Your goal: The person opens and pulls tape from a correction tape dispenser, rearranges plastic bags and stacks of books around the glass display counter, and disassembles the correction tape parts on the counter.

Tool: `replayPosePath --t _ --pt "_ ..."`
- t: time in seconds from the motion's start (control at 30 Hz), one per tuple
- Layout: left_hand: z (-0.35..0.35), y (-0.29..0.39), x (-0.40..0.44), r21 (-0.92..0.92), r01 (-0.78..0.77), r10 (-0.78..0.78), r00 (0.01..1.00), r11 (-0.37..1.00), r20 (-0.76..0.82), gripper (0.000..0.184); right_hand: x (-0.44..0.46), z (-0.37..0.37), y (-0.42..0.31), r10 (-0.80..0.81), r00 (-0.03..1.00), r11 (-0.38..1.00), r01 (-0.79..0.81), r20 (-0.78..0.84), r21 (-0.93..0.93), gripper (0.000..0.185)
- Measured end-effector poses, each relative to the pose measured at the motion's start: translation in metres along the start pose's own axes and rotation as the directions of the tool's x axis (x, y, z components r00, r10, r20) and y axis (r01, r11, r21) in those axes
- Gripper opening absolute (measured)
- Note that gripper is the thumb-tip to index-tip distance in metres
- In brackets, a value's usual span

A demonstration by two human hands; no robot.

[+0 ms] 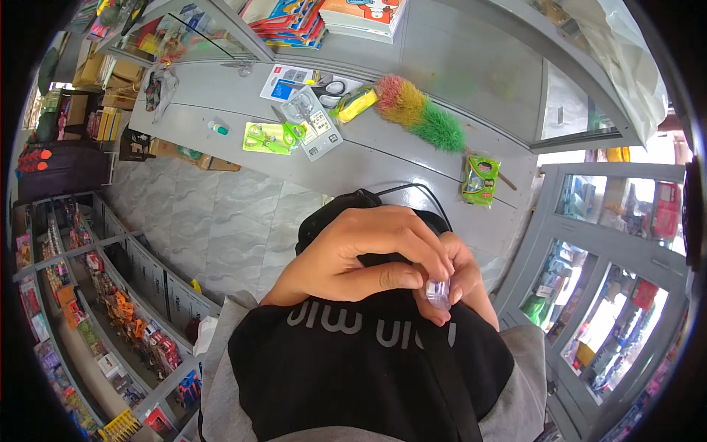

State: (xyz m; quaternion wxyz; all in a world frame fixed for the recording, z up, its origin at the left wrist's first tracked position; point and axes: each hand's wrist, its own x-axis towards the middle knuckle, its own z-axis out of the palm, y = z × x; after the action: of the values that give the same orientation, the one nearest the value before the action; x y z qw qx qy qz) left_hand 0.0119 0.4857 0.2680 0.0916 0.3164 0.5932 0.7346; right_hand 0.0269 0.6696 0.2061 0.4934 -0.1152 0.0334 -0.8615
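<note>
Scissors (292,133) with green handles lie on the gray surface (383,163), along with a fluffy duster (420,114) and a green packet (481,180). By the black top (368,376), the right hand (464,269) has its grip around a small, clear plastic thing (438,295). The left hand (361,243) meets it there; I cannot tell if it pinches.

Free counter (390,166), duster (418,112) blocking beyond
</note>
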Motion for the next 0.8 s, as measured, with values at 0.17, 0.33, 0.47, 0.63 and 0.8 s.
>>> replayPosePath --t 0.17,0.33,0.47,0.63,0.8 --pt "-0.003 -0.003 0.003 0.022 -0.064 0.062 0.995 0.998 0.073 0.011 0.000 0.002 -0.002 0.026 1.000 0.996 -0.027 -0.012 -0.082 0.034" --pt "-0.001 -0.001 0.002 -0.129 -0.030 0.044 0.994 0.991 0.101 0.012 0.001 0.004 -0.001 0.056 0.998 0.990 -0.051 0.032 -0.135 0.035" --pt "-0.001 -0.007 -0.005 -0.347 0.037 0.002 0.994 0.937 0.109 0.013 0.003 0.011 -0.005 0.061 0.998 0.974 -0.058 0.005 -0.221 0.033" --pt "-0.003 -0.001 -0.007 -0.298 0.028 0.005 0.994 0.954 0.110 0.018 0.003 0.015 -0.009 -0.020 0.997 0.815 0.062 0.079 -0.576 0.030" --pt "-0.011 0.006 -0.013 -0.121 -0.035 0.045 0.996 0.992 0.077 0.031 0.007 0.042 -0.022 -0.186 0.966 0.262 0.224 0.179 -0.939 0.030"
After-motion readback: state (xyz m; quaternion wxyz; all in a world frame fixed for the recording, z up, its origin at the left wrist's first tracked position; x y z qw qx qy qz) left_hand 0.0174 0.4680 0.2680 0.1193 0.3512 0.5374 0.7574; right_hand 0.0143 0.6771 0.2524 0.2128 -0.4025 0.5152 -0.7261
